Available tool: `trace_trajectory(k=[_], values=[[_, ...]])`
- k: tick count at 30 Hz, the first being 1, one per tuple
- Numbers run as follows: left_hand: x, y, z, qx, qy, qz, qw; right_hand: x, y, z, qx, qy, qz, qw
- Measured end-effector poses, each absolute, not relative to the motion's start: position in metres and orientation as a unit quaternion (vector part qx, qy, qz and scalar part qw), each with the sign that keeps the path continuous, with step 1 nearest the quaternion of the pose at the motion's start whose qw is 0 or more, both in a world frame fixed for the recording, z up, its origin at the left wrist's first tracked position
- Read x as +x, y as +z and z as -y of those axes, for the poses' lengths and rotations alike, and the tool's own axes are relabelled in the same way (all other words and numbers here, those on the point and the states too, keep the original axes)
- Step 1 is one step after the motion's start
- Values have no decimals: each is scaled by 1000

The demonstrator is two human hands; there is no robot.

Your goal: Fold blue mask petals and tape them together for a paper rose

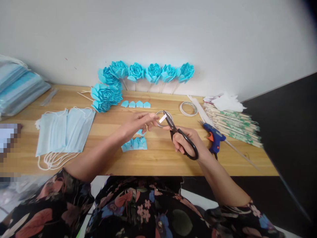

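My right hand (184, 140) grips a pair of black-handled scissors (182, 134), its blades pointing up and left. A short white strip (162, 118) lies against the blades near the tip. Behind them is a narrow roll of tape (158, 123). My left hand (146, 120) has its fingers curled, with the fingertips at the roll's left edge; the exact contact is partly hidden. Below the left hand lie cut blue petal pieces (135, 144). Another short row of blue petals (136, 104) lies farther back.
Blue paper-like flowers (153, 73) on sticks stand along the wall. Face masks (65, 130) lie at left, near bagged masks (22, 86). To the right are a wider tape roll (182, 109), a blue glue gun (214, 137), wrapped chopsticks (235, 125) and white material (228, 101).
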State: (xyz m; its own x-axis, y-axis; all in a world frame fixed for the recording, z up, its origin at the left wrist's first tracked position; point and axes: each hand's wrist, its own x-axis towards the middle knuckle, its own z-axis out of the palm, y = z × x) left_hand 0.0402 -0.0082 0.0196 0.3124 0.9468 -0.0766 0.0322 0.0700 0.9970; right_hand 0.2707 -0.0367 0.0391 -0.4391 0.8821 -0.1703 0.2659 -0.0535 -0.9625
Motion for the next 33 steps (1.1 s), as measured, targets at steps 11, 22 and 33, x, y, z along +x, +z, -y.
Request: trace_trajectory(k=[11,22,33], values=[[8,35,26,558,400,-494,534,332,8,14,-524,129,809,233],[18,43,25,605,453,-465,461,242,57,19,-436,381,749,322],[7,23,21,567,452,-489,483,195,38,-4,-417,422,695,406]])
